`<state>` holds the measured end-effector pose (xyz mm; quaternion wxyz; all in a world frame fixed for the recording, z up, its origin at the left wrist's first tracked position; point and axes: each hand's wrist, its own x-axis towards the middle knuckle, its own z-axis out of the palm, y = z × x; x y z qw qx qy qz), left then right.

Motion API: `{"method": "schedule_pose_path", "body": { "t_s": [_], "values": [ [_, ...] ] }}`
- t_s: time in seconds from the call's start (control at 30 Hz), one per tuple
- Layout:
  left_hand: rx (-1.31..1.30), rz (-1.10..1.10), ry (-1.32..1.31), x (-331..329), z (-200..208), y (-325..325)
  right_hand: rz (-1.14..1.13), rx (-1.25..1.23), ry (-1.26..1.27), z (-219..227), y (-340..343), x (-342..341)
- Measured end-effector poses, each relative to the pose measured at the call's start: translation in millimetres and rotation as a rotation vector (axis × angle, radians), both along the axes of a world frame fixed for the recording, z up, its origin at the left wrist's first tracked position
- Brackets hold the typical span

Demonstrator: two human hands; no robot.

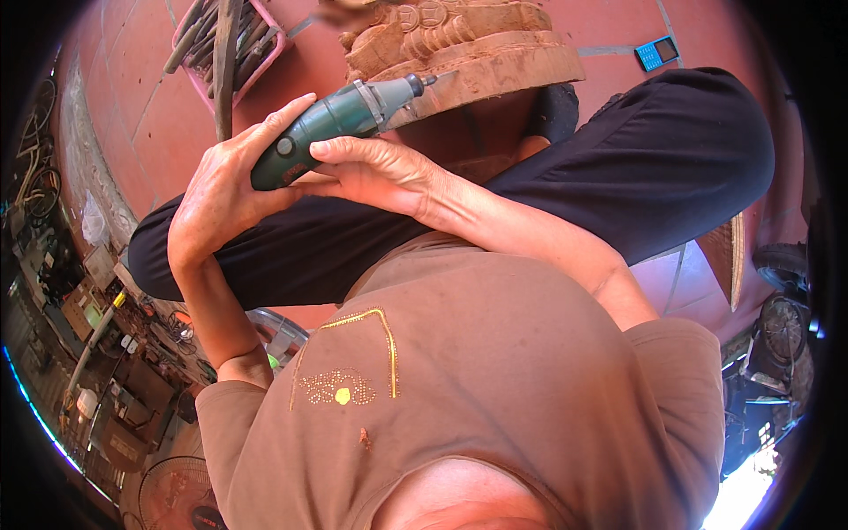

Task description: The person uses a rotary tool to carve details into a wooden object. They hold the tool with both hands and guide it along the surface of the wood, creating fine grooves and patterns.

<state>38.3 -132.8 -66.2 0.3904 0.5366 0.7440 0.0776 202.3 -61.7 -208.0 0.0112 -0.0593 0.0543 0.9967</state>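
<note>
A dark green rotary tool (322, 129) with a grey nose is held over my lap, tilted with its tip up and to the right. My left hand (212, 190) wraps the rear end of its body. From the right, my right hand (375, 172) closes on the underside, thumb against the casing; its other fingers are partly hidden. Just beyond the tip stands a carved wooden piece (477, 66) with rounded relief and a thick base. The tip appears close to that base; whether they touch, I cannot tell.
A pink basket (281, 44) full of carving tools sits far left, a wooden bar (224, 71) across its edge. On the red tiled floor (132, 97), a blue keypad phone (656, 54) lies far right. My crossed legs (654, 163) frame the work. A fan (177, 495) stands lower left.
</note>
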Motion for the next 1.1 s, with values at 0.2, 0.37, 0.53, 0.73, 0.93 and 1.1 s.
{"method": "schedule_pose_path", "body": {
  "t_s": [0.2,0.37,0.53,0.73,0.93,1.1],
  "values": [
    [0.02,0.013,0.022,0.6,-1.7,-0.5,0.003,-0.005,-0.027,-1.0,2.5,-2.0],
    [0.025,0.014,0.032,0.5,-3.5,-0.9,-0.026,-0.011,-0.009,1.4,3.9,-1.3],
    [0.01,0.019,0.03,1.5,-2.1,-1.1,-0.005,0.001,-0.029,-1.1,2.2,-1.6],
    [0.006,0.021,0.019,1.8,-2.7,-2.3,0.006,0.005,-0.05,-0.7,1.0,-0.9],
    [0.008,0.014,-0.003,2.7,-0.7,-3.3,0.003,0.004,-0.032,1.4,-0.2,2.0],
    [0.038,-0.003,-0.002,3.3,-1.5,-5.1,0.002,0.008,-0.033,1.1,-1.8,2.8]
  ]
}}
